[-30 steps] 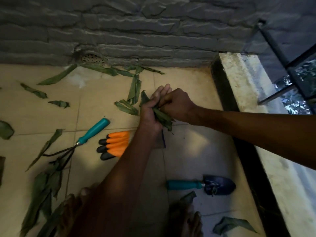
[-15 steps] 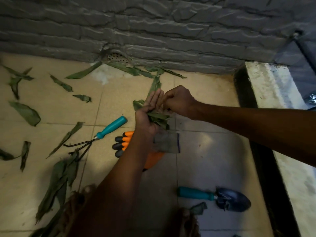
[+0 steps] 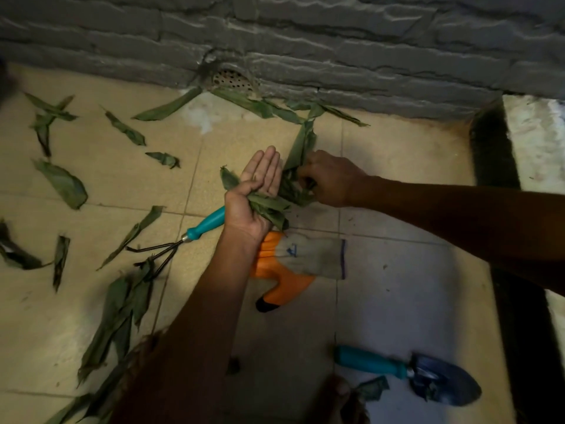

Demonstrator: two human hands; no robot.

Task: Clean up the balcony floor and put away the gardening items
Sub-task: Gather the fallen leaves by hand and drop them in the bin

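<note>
My left hand [image 3: 255, 194] is palm up over the tiled floor, fingers straight, its thumb pinning a bunch of green leaves [image 3: 272, 208] against the palm. My right hand [image 3: 331, 179] is just to its right, fingers curled round more leaves [image 3: 301, 148] that join the bunch and trail toward the wall. Under my left wrist lies an orange and grey glove [image 3: 308, 260]. A teal-handled hand rake [image 3: 203, 226] lies to the left, partly hidden by my hand. A teal-handled trowel [image 3: 428, 374] lies at the lower right.
Several loose leaves [image 3: 62, 185] are scattered over the left floor, with a heap [image 3: 122, 307] by my left forearm. A round drain [image 3: 229, 79] sits at the foot of the grey brick wall. A raised pale ledge [image 3: 535, 142] bounds the right side.
My left fingers have straightened and the palm now faces up. My right hand has shifted slightly right, still on the leaves. The view has swung left, showing more floor.
</note>
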